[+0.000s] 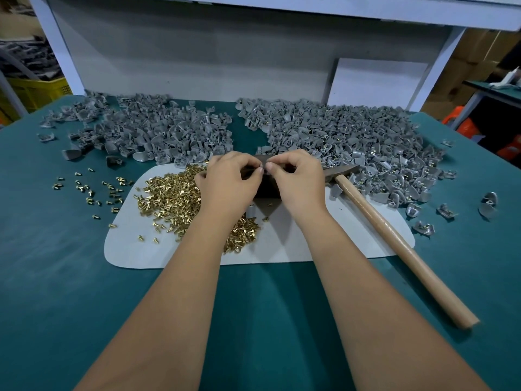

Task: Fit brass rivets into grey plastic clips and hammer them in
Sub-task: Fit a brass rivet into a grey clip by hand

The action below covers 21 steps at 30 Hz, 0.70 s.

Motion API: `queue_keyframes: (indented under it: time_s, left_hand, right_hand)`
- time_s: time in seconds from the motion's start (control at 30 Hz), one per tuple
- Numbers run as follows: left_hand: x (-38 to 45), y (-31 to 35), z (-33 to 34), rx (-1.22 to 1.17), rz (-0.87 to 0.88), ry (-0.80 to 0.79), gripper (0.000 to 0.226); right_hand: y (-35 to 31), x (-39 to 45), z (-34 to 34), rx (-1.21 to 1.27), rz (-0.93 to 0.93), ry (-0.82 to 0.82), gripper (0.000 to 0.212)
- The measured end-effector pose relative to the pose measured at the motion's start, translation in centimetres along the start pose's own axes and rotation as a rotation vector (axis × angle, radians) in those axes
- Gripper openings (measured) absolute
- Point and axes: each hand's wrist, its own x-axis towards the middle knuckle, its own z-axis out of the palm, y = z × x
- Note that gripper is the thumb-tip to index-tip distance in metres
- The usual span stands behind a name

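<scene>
two bare forearms, no sleeves, left hand [229, 179], right hand [298, 179], short unpainted nails

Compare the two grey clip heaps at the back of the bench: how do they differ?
The right heap is broader and shows brass specks among its clips; the left heap is smaller and plain grey. The right heap reaches the hammer; the left heap borders the rivet pile. Both lie on the green mat.

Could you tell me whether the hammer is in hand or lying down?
Lying down: the hammer rests on the table, untouched by either hand.
</scene>
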Motion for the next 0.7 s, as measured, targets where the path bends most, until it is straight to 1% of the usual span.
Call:
queue_keyframes:
  time_s: [0.2,0.4,0.53,0.7]
  left_hand:
    - [0.04,-0.05,0.00,-0.019,-0.002,-0.004,0.006]
    - [0.08,-0.05,-0.02,-0.030,-0.004,-0.005,0.004]
    - [0.13,-0.07,-0.03,-0.025,-0.006,-0.013,0.005]
    - [0.08,-0.07,-0.05,-0.030,-0.006,-0.010,0.007]
  right_hand:
    - [-0.10,-0.01,0.07,-0.042,0.000,0.010,0.006]
    - [-0.27,0.08,-0.03,-0.066,0.007,-0.014,0.015]
    - [-0.32,0.30,-0.10,-0.117,0.004,-0.041,0.015]
    - [-0.22,0.56,-0.57,-0.104,-0.002,-0.112,0.014]
